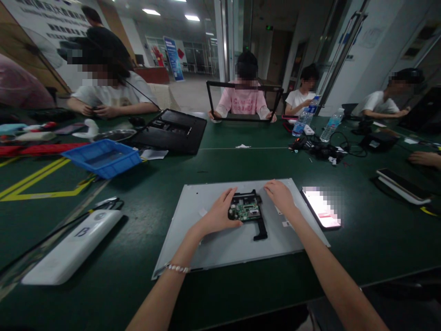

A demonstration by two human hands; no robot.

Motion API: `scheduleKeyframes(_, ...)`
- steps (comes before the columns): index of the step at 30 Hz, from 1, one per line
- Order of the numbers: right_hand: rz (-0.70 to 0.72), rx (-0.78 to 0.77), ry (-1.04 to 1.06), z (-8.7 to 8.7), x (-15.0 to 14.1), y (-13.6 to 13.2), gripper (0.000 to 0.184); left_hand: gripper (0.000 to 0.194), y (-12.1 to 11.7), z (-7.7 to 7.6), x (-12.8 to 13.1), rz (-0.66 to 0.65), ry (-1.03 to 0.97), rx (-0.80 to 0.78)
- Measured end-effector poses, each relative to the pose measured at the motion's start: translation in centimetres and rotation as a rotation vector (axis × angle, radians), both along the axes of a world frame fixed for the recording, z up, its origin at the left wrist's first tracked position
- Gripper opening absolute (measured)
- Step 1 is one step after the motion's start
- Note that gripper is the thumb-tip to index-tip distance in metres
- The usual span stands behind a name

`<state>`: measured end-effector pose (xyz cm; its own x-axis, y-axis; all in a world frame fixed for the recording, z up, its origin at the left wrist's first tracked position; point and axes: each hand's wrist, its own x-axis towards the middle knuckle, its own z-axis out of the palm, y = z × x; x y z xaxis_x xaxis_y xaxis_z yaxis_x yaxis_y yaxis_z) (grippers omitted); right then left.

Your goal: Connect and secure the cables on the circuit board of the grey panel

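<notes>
A flat light-grey display panel (pixel 213 250) lies in front of me. On it sits a green circuit board (pixel 245 211) in a black plastic bracket (pixel 262 228), whose arm points toward me. My left hand (pixel 220 214) grips the board's left side, thumb at the near edge and fingers at the far edge. A bracelet is round that wrist. To the right of the board, over the panel's far part, my right hand (pixel 280 195) is closed, fingers bent down together. Its fingertips are partly hidden, and I cannot make out what they hold, if anything.
A lit phone (pixel 320 209) lies right of the panel. A white power bank (pixel 74 248) with cables and a blue tray (pixel 103 158) are on the left. Beyond are a black back cover (pixel 172 131), bottles (pixel 332 125), and a person holding a black frame (pixel 241 120).
</notes>
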<state>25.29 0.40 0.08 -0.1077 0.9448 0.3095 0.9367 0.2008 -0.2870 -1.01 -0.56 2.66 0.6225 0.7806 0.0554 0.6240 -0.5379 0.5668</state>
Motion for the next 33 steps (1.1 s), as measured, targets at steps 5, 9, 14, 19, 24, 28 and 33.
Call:
scheduleKeyframes(5,0.030,-0.015,0.032,-0.6,0.1,-0.5,0.023,0.108,0.2,-0.4,-0.1,0.000,0.021,0.009)
scheduleKeyframes(9,0.043,-0.022,0.069,-0.5,0.3,-1.1,0.024,0.106,0.3,-0.6,0.0,-0.010,0.006,0.026)
scheduleKeyframes(14,0.058,-0.060,0.106,-0.2,0.5,-1.3,0.027,0.105,0.2,-0.3,0.2,-0.009,-0.005,0.007)
scheduleKeyframes(19,0.068,-0.091,0.142,0.0,1.1,-1.3,0.032,0.105,0.2,-0.1,0.3,-0.010,-0.008,-0.007)
scheduleKeyframes(24,0.087,-0.057,0.208,-0.2,1.8,-1.1,0.027,0.103,0.1,-0.2,0.3,-0.007,-0.022,0.003)
scheduleKeyframes(28,0.105,-0.044,0.210,-0.9,1.6,-0.9,0.021,0.104,0.1,-0.2,0.3,-0.010,-0.020,0.003)
scheduleKeyframes(33,0.107,-0.064,0.180,-1.6,1.0,-0.7,0.022,0.105,0.3,-0.6,0.1,-0.004,-0.022,0.014)
